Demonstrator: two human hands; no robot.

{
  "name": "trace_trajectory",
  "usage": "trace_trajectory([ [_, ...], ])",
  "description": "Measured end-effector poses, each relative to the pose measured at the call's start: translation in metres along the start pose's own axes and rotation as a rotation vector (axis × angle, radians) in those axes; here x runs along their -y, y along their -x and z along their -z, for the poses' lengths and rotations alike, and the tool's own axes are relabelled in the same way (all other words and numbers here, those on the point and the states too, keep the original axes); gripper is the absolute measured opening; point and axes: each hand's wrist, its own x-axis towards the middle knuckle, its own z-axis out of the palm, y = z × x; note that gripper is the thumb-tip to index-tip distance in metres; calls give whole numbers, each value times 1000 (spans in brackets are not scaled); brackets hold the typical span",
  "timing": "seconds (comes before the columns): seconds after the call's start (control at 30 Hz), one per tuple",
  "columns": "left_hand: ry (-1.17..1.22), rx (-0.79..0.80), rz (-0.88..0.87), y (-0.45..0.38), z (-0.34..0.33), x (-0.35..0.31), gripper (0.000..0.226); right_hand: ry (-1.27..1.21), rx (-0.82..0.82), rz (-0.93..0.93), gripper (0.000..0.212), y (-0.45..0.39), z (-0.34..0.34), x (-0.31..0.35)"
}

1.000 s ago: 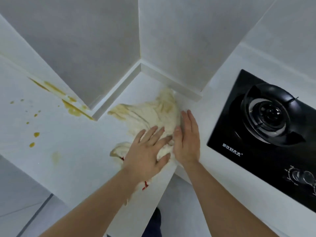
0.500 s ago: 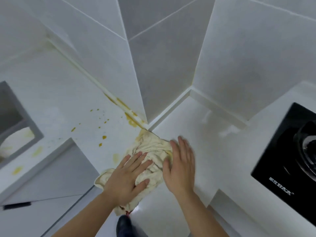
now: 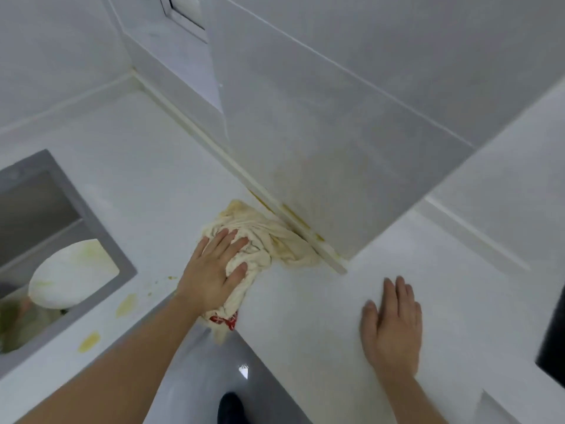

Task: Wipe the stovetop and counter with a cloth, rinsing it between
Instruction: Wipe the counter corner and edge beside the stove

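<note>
Nearest, the left hand (image 3: 214,270) lay palm-down on the crumpled cloth (image 3: 260,240), fingers spread and pressing it flat to the white bench (image 3: 146,191) rather than gripping it, while the right hand (image 3: 391,328) rested open and empty on the bench, well apart from the cloth to its right. One end of the cloth hung over the bench's front edge under the left wrist, and the rest bunched away toward the wall, touching the yellow-stained strip (image 3: 293,215) at the wall's foot. Yellow spots (image 3: 125,304) sat on the bench just left of the left hand, so the next wipe probably ran that way, toward the sink (image 3: 119,258). A soiled plate (image 3: 73,273) lay in the sink. Only a dark corner of the stovetop (image 3: 553,347) showed at the right edge, the rest cut off.
</note>
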Motion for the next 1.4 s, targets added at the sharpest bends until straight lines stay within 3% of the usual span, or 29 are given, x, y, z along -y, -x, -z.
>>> trace_trajectory([
  [0.2, -23, 7, -6, -39, 16, 45, 67, 19, 2, -6, 68, 0, 2, 4],
  [0.57, 53, -17, 391, -121, 17, -5, 74, 57, -6, -1, 67, 0, -2, 3],
  [0.73, -8, -3, 198, -82, -8, -70, 75, 63, -12, 3, 66, 0, -1, 1],
  [0.87, -51, 19, -1, -33, -36, -141, 62, 79, 22, -6, 67, 0, 0, 2],
  [1.03, -62, -51, -176, -42, -36, -140, 56, 86, 27, 4, 67, 0, 1, 0],
  [1.1, -56, -89, -52, -63, -29, -115, 65, 84, 24, 5, 66, 1, 0, -1],
  [1.23, 96, -181, 374, -111, 0, -59, 72, 65, 2, 6, 66, 0, 0, 0],
  [1.3, 92, -189, 440, -122, 4, -54, 73, 71, -2, 2, 66, 0, 0, 1],
  [1.4, 57, -178, 399, -109, -5, -79, 71, 83, -1, 4, 66, -1, 1, 1],
])
